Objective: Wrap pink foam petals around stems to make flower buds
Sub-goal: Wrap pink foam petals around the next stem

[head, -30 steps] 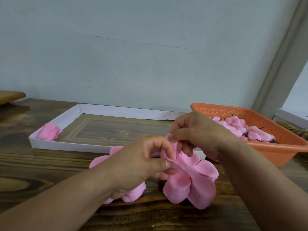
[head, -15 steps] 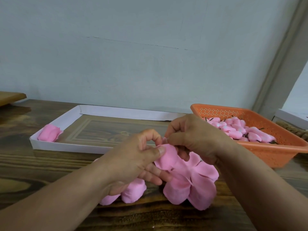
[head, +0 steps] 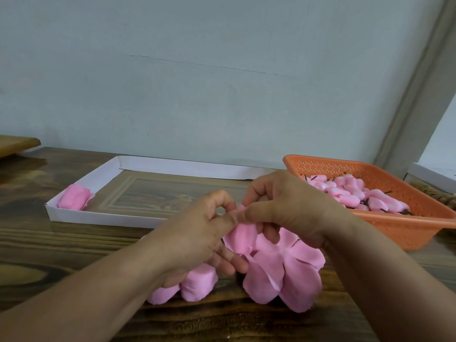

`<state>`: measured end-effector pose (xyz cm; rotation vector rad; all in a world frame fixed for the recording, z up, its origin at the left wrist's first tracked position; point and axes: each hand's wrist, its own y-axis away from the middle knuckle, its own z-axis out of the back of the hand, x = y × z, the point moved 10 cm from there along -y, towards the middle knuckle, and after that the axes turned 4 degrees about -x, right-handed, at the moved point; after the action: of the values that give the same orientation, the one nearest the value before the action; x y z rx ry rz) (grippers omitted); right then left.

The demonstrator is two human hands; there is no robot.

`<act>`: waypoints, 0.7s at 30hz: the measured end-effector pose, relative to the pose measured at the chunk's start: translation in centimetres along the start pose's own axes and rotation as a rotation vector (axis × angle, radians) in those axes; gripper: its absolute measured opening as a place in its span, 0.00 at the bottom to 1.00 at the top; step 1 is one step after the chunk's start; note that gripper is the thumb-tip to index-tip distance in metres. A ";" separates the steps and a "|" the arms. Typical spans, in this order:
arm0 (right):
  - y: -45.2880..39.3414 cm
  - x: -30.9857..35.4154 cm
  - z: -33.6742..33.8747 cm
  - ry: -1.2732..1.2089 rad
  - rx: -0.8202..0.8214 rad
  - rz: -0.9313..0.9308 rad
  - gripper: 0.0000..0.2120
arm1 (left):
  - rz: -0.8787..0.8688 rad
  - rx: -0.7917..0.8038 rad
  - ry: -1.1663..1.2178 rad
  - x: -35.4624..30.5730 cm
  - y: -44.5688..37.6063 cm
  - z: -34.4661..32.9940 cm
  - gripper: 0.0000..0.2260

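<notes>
Both hands meet over the table's middle on a pink foam flower piece [head: 288,272] with several petals. My left hand [head: 197,233] pinches one petal [head: 240,239] that is folded up toward the centre, thumb pressed on its top. My right hand [head: 288,206] pinches the top of the same folded petal, fingers curled over it. The other petals hang spread below the hands. Any stem inside is hidden by the fingers. More pink petal pieces [head: 195,285] lie on the table under my left wrist.
A shallow white cardboard tray [head: 98,215] sits behind the hands with one wrapped pink bud [head: 74,199] in its left corner. An orange perforated basket [head: 404,223] at the right holds several pink buds on dark stems. The wall is close behind.
The petal my left hand held has been folded up and rolled tighter against the centre. Both hands have closed in together on its top.
</notes>
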<state>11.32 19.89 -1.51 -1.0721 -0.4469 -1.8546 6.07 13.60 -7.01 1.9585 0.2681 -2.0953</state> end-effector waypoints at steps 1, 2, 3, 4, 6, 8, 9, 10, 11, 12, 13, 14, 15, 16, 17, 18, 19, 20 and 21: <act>-0.1 -0.1 0.2 -0.007 -0.024 0.001 0.07 | -0.001 -0.020 0.014 0.0 -0.1 0.2 0.07; -0.3 -0.2 0.4 -0.012 -0.049 -0.003 0.08 | -0.005 -0.040 0.032 0.1 -0.1 0.3 0.05; -0.4 -0.4 0.7 -0.014 -0.073 -0.010 0.08 | -0.012 -0.057 0.052 0.0 -0.2 0.4 0.04; -0.5 -0.6 1.0 -0.017 -0.099 -0.019 0.08 | -0.022 -0.072 0.073 -0.1 -0.2 0.4 0.03; -0.7 -1.0 1.7 -0.043 -0.157 -0.032 0.12 | -0.053 -0.103 0.124 -0.4 -0.2 0.5 0.01; -0.8 -1.2 2.4 -0.069 -0.210 -0.033 0.14 | -0.097 -0.134 0.169 -0.6 -0.3 0.7 0.04; -0.8 -1.3 2.7 -0.072 -0.229 -0.032 0.14 | -0.120 -0.143 0.182 -0.7 -0.3 0.7 0.04; -0.9 -1.4 2.9 -0.073 -0.244 -0.032 0.14 | -0.139 -0.150 0.191 -0.7 -0.3 0.7 0.05; -0.9 -1.5 3.0 -0.075 -0.256 -0.032 0.14 | -0.154 -0.156 0.201 -0.7 -0.2 0.7 0.05; -0.9 -1.5 3.0 -0.079 -0.266 -0.033 0.14 | -0.163 -0.168 0.212 -0.7 -0.3 0.7 0.06; -1.0 -1.6 3.0 -0.086 -0.277 -0.034 0.14 | -0.170 -0.184 0.221 -0.6 -0.3 0.8 0.07; -1.0 -1.6 3.1 -0.099 -0.288 -0.034 0.13 | -0.175 -0.204 0.224 -0.6 -0.3 0.9 0.08; -1.0 -1.6 3.0 -0.115 -0.298 -0.034 0.14 | -0.179 -0.225 0.221 -0.6 -0.3 1.1 0.09; -0.9 -1.6 3.0 -0.132 -0.305 -0.036 0.13 | -0.183 -0.245 0.219 -0.6 -0.3 1.2 0.09; -1.0 -1.6 2.9 -0.145 -0.311 -0.039 0.13 | -0.186 -0.263 0.223 -0.7 -0.2 1.4 0.10; -1.0 -1.6 2.9 -0.155 -0.314 -0.041 0.13 | -0.188 -0.278 0.228 -0.7 -0.2 1.5 0.10; -1.0 -1.6 2.8 -0.162 -0.316 -0.044 0.13 | -0.189 -0.287 0.226 -0.8 -0.1 1.6 0.11; -1.0 -1.6 2.6 -0.168 -0.317 -0.047 0.12 | -0.188 -0.291 0.217 -0.8 -0.1 1.6 0.11; -0.9 -1.6 2.5 -0.174 -0.316 -0.047 0.12 | -0.186 -0.292 0.208 -0.8 -0.1 1.5 0.12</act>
<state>12.05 22.86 -1.31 -1.4536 -0.2849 -1.9233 4.63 13.25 -6.12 2.0336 0.7784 -1.8274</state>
